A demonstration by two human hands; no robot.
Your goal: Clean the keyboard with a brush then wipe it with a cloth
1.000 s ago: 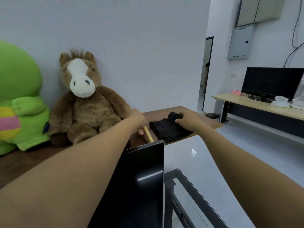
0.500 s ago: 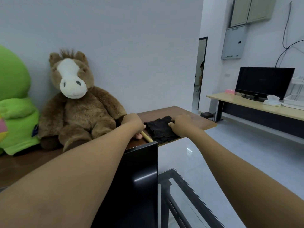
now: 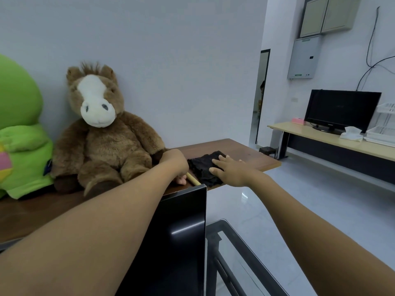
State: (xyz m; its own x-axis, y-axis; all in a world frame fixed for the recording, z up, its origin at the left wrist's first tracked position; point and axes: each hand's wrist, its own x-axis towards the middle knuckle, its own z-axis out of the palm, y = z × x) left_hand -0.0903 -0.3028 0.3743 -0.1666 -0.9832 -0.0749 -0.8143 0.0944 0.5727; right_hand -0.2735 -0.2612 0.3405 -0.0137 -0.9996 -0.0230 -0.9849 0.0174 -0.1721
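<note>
A black cloth lies crumpled on the brown wooden desk near its right end. My right hand rests flat on the cloth with fingers spread. My left hand is closed around a brush with a pale wooden handle, held low against the desk just left of the cloth; the bristles are hidden under the hand. No keyboard is visible.
A black monitor stands in front of me and hides the near desk. A brown plush horse and a green plush toy sit against the wall. A second desk with a screen stands far right.
My right hand went from gripping the cloth's raised edge to lying flat on it with fingers spread. The cloth has flattened. My left hand has stayed on the brush.
</note>
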